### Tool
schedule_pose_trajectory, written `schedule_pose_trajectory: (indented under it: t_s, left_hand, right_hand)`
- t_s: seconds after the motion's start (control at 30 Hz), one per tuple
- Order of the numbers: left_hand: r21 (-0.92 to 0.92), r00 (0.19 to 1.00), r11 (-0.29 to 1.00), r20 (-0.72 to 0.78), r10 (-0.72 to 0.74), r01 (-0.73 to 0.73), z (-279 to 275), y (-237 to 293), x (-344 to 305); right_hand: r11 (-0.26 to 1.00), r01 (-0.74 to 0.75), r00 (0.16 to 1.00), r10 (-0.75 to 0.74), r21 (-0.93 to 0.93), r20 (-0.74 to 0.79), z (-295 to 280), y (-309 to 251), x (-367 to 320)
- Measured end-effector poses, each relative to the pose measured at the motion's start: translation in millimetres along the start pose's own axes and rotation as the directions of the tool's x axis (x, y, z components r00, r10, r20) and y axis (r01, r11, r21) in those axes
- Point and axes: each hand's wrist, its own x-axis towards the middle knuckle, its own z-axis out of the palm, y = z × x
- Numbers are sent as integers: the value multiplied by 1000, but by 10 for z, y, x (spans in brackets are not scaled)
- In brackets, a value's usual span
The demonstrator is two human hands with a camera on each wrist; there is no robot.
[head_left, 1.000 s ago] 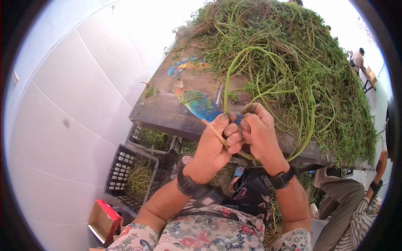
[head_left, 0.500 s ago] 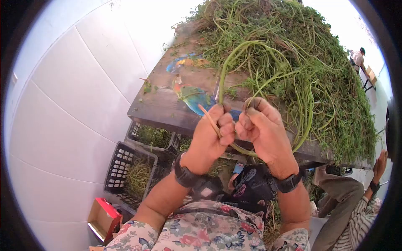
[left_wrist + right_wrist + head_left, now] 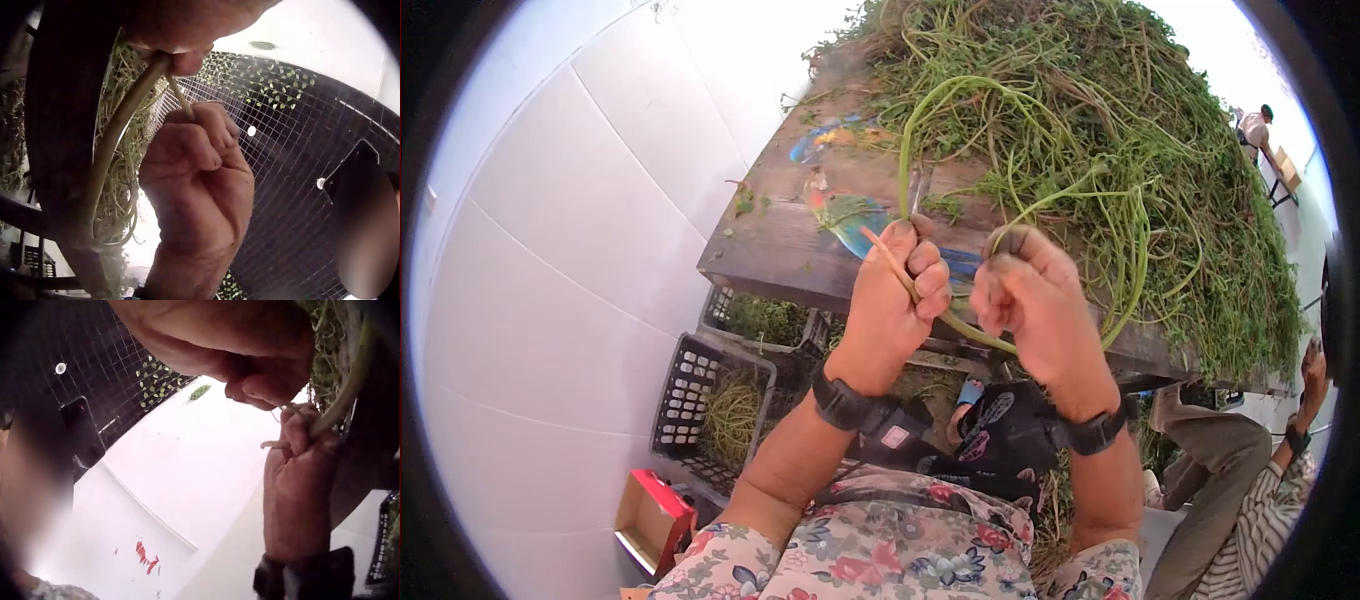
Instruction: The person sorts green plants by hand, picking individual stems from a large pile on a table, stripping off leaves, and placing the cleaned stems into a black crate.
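My left hand grips a long green vine stem, with the pale cut end sticking out above the curled fingers. The stem loops up over the heap, and its lower part passes behind my right hand. Beside it, a little to the right, my right hand pinches a thinner stem between thumb and forefinger. In the left wrist view this thin stem runs between the two hands. A large tangled heap of green vines covers much of the wooden table.
Painted parrots decorate the bare tabletop. Black plastic crates with greens stand below at left, near a red box. At right sits another person, and farther back a person works at a small table.
Both hands have risen, the left one moving left with the long stem. The gap between the hands has widened. The loop of stem has shifted left over the table.
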Motion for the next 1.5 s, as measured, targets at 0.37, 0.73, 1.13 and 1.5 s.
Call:
schedule_pose_trajectory:
  t_s: [0.37, 0.73, 1.13, 1.5]
  left_hand:
    - [90, 995, 991, -34, 97, -94, -10, 84, 49]
    - [376, 999, 927, 34, -7, -7, 102, 22, -54]
    - [742, 964, 626, 257, 64, -239, 89, -44, -69]
    - [-531, 956, 832, 293, 2, 162, -290, 466, 211]
  right_hand:
    - [633, 317, 842, -531, -706, -97, -59, -649, -533]
    - [943, 152, 988, -148, -296, 36, -190, -138, 300]
    - [795, 63, 986, 45, -603, 163, -245, -292, 573]
    - [837, 527, 829, -544, -145, -131, -857, -988, -509]
